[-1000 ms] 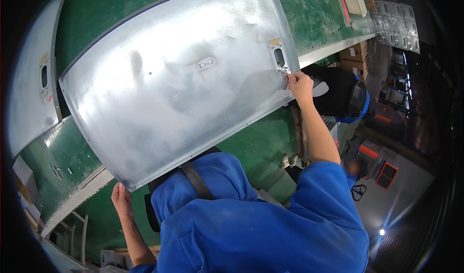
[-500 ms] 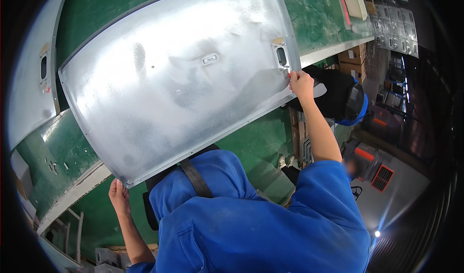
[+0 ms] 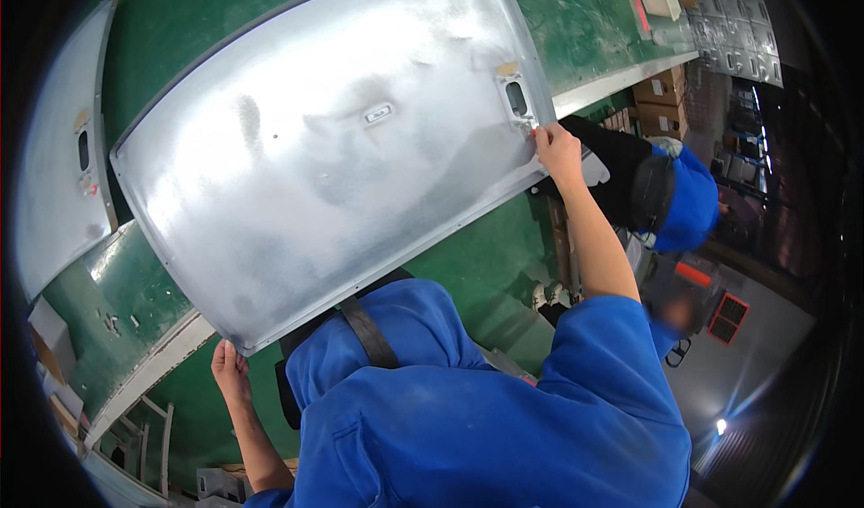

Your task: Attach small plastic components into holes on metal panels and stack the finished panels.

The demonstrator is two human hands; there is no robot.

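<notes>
The right hand (image 3: 562, 152) has its thumb and fingers drawn together at the right edge of a large, silver-grey sheet-metal panel (image 3: 333, 193), beside a small red mark (image 3: 537, 134); whether it grips the edge cannot be told. The left hand (image 3: 230, 373) pinches the panel's near left corner. The panel, gently curved in outline, lies slanted in front of the person, above a worn green surface (image 3: 576, 44) and overhanging its pale edge. Its face is glossy in parts, cloudy and smudged in others, bounded by a narrow rim with small holes along the near side. A dark, rounded slot (image 3: 516, 98) adjoins a tan patch (image 3: 507, 70) at right; a small framed rectangle (image 3: 377, 113) sits near mid-face. A second silver-grey metal panel (image 3: 63, 148) lies at left. Beyond the right hand are a person in blue and black (image 3: 688, 202) and brown cardboard boxes (image 3: 657, 89) with whitish labels, their print too small to read.
</notes>
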